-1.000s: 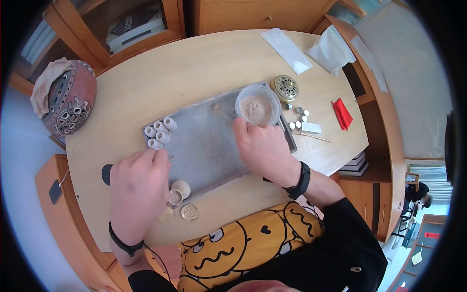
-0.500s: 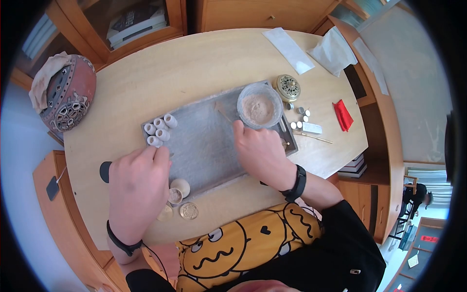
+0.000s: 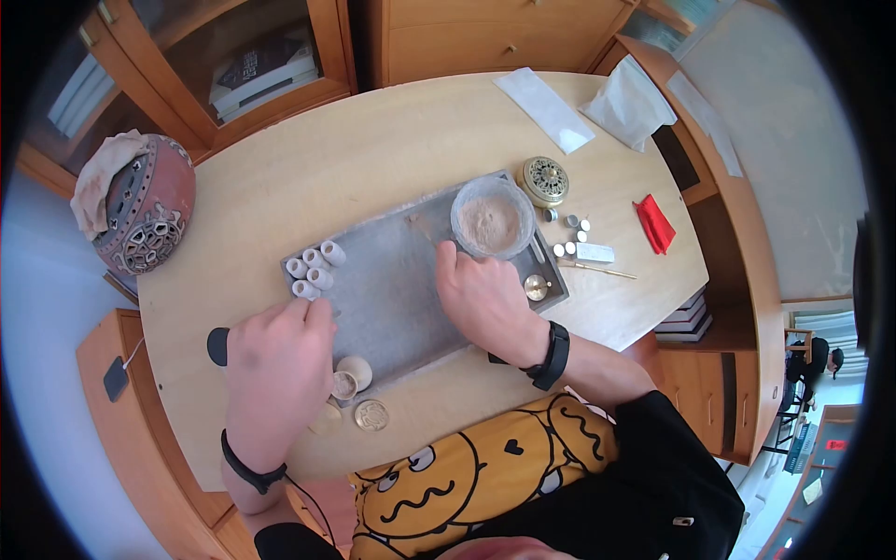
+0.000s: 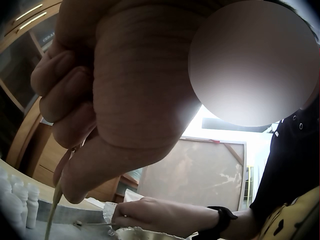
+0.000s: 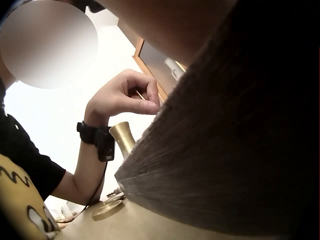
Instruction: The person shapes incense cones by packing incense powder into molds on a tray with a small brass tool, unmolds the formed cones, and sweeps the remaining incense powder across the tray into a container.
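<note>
My left hand (image 3: 285, 373) pinches a thin golden stick-like tool (image 4: 53, 212), its tip pointing down over the grey tray (image 3: 392, 317). My right hand (image 3: 490, 303) is over the tray's right part, at the near side of a bowl of pale powder (image 3: 490, 219). From its fingertips a thin stick (image 4: 95, 224) reaches left across the tray, with a small brownish end. Several small white bottles (image 3: 315, 266) stand in the tray's left corner, beyond my left hand. A gold vase-shaped container (image 3: 355, 373) with powder in it lies tipped beside that hand.
Two round gold lids (image 3: 371, 415) lie at the near table edge. A pierced brass burner (image 3: 544, 182), small tins (image 3: 571, 222), a gold stick (image 3: 602, 271) and a red cloth (image 3: 655, 224) are at right. A small gold dish (image 3: 536, 287) sits in the tray's right corner. A carved pot (image 3: 149, 210) stands left.
My right hand has moved a little left, uncovering the small gold dish. The left hand stays almost in place over the tray's left end. The head view has shifted slightly.
</note>
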`<state>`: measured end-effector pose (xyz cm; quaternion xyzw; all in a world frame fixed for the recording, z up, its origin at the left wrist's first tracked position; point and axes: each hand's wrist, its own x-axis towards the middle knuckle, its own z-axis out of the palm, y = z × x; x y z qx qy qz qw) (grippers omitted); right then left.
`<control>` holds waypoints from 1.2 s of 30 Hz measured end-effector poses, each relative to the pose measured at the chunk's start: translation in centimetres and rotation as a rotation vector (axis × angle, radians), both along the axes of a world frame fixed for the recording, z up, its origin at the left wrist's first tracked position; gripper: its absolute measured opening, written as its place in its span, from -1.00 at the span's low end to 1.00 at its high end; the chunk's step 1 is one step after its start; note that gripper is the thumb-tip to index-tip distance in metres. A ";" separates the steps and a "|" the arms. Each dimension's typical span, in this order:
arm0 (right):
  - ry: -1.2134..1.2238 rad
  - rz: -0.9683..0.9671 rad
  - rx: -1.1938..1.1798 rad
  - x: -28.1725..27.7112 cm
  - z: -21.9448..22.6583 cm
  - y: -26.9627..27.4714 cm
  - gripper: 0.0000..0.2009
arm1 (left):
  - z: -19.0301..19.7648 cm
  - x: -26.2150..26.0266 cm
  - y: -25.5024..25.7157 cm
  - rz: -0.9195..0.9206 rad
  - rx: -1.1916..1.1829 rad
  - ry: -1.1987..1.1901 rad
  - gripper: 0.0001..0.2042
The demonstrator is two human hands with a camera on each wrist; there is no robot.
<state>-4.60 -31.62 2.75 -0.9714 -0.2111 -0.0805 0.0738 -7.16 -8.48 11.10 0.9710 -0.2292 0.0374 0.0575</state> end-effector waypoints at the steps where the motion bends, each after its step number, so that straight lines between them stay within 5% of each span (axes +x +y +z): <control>1: -0.011 -0.001 0.000 -0.1 -0.1 0.0 -0.88 | 0.0 0.0 0.0 0.023 -0.026 0.025 -0.85; 26: -0.072 -0.172 0.009 -4.1 2.7 -6.3 -0.83 | 0.2 0.1 0.0 0.005 0.005 0.018 -0.84; 33: -0.146 -0.135 0.072 -4.4 3.5 -5.5 -0.80 | 0.1 0.1 0.2 0.014 -0.018 0.032 -0.84; 36: 0.006 0.000 0.102 -4.4 3.3 -4.5 -0.84 | 0.2 0.2 0.1 0.007 -0.017 0.030 -0.85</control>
